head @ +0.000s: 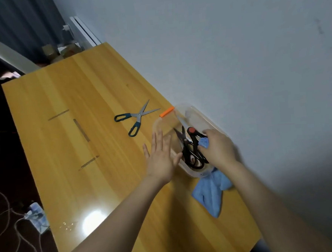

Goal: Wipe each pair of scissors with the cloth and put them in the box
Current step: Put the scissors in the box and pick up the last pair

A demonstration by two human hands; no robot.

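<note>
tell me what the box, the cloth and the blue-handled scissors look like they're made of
The box: clear, glossy plastic, since you can see through its walls. The cloth: soft blue fabric, possibly microfibre; it drapes in limp folds. The blue-handled scissors: bright metal blades with a shine, and dark handles that look like plastic or rubber.

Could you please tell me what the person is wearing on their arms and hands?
No gloves, watch or sleeves show: the left hand and right hand are bare, and the left forearm and right forearm are uncovered to the frame's edge.
</note>
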